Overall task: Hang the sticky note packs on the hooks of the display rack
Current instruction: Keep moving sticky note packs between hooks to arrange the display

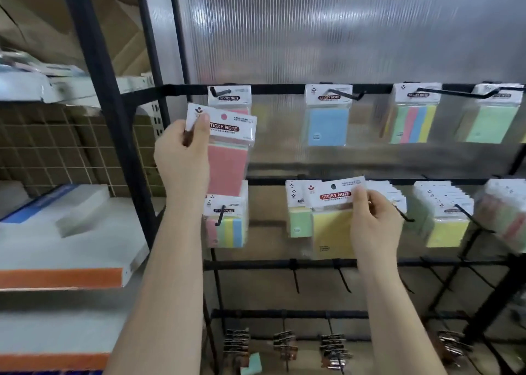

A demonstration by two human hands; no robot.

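Head view: my left hand pinches the pink sticky note pack by its stiff header card just below the top-left hook, my right hand pinches the yellow pack lower right of it; both look light, slippery-sleeved, best held beside the hang hole.

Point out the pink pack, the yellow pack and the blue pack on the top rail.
pink pack [226,169]: head view, on its pink pad face.
yellow pack [331,233]: head view, on its yellow pad face.
blue pack [326,128]: head view, on its blue pad face.
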